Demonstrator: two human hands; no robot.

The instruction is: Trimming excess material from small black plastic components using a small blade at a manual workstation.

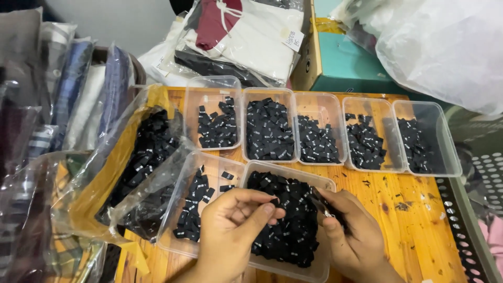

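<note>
Wooden counter (408,230) carries seven clear plastic tubs of small black woven labels. Clear plastic bag (131,157) of the same labels lies open at left. Five tubs stand in a back row (445,136); two stand in front. Front right tub (319,272), heaped with black labels (293,220), sits under both hands. Left hand (230,230): grip pressed together, thumb and forefinger pinching one black label (274,201) above the heap. Right hand (351,230): grip curled around a few labels; contents partly hidden.
</note>
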